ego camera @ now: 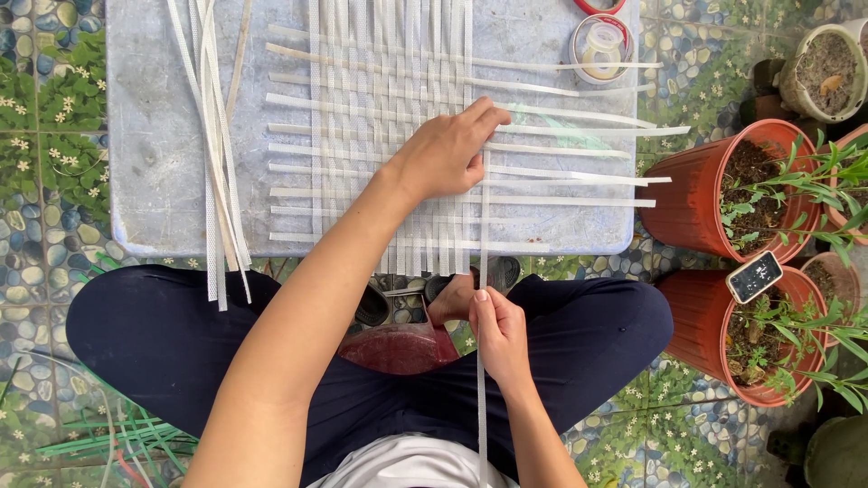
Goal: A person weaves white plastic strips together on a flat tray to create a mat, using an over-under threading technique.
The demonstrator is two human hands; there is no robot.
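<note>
My left hand [445, 152] presses flat, fingers spread, on the woven mat of pale plastic strips [389, 136] at frame centre, keeping it steady. My right hand [499, 336], lower centre, pinches one long white vertical strip [484, 226], holding it taut.

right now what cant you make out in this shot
- Head view: left hand covers the woven strips beneath it.
- Red object cut off by the top edge.
- Long strip in the right hand runs off the bottom edge.
- Card in the pot: markings too small.
</note>
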